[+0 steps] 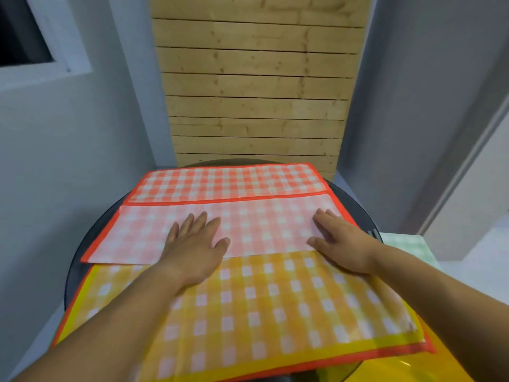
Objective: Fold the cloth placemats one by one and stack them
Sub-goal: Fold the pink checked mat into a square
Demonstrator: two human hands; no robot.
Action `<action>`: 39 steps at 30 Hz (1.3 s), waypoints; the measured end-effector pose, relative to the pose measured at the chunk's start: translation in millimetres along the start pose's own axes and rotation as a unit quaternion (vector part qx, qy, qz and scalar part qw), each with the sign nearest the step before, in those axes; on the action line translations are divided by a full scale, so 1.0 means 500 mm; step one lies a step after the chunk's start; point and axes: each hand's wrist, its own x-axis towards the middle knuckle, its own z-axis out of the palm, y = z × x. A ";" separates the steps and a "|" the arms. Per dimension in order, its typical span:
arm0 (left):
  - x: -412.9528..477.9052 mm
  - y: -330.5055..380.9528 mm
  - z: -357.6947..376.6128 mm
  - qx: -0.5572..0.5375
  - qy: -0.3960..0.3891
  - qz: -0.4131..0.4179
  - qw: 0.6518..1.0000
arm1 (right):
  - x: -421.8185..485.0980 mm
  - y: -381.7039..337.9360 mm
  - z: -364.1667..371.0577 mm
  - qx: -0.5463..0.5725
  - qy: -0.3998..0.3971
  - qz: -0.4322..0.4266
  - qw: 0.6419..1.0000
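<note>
An orange checked placemat [225,184] lies across the far half of the round dark table [355,205]. Its near part is folded over, showing the paler underside [264,224]. My left hand [192,244] presses flat on this folded flap near its middle, fingers straight. My right hand [338,241] lies flat on the flap's right end, fingers straight too. Nearer to me a yellow checked placemat [261,307] lies spread, overlapping the flap's near edge, with an orange border [428,347] of another mat showing under it.
A green checked cloth [405,244] lies on a white surface to the right of the table. A wooden slatted panel [256,92] stands behind the table between grey walls. A window [24,37] is at the upper left.
</note>
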 end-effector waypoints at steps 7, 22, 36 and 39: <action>0.043 0.017 -0.049 0.010 0.103 -0.006 0.995 | 0.049 -0.014 -0.021 0.049 0.090 0.027 0.994; 0.114 0.002 -0.009 -0.048 0.105 0.030 0.993 | 0.441 -0.119 -0.043 0.139 0.151 -0.028 0.978; 0.121 -0.005 -0.006 -0.036 0.118 0.033 0.992 | 0.555 -0.119 -0.024 0.102 0.159 -0.027 0.982; 0.123 -0.004 -0.006 -0.031 0.121 0.036 0.992 | 0.563 -0.117 -0.019 0.075 0.136 -0.028 0.988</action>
